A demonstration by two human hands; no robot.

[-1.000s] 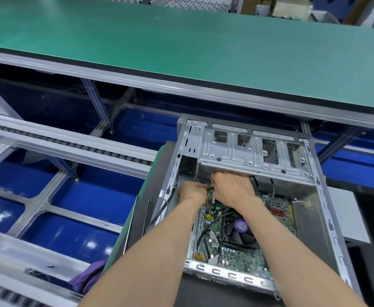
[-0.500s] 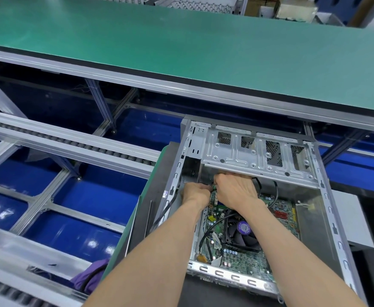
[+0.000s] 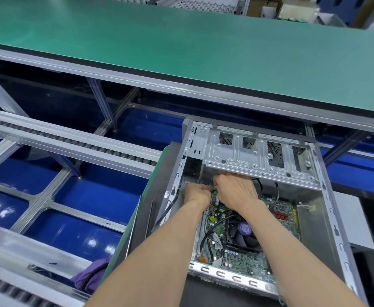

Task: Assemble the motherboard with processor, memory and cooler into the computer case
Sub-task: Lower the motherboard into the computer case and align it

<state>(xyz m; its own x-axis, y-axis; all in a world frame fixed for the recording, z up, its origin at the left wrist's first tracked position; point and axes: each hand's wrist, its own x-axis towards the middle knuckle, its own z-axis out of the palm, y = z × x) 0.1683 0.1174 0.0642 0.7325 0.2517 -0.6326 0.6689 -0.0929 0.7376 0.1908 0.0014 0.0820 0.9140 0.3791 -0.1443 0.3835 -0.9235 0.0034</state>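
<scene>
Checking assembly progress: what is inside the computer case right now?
Inside the computer case lie the motherboard with its cooler fan and black cables. The left hand and right hand cover the far-left corner; what they grip is hidden.

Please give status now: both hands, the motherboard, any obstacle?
Left hand and right hand curled at far edge of green motherboard, grip hidden. Board lies in silver metal computer case. Black cable crosses board.

case [image 3: 328,209]: silver, open, lying flat | motherboard [image 3: 246,260]: green, inside | cooler [image 3: 243,237]: black fan, on board
</scene>
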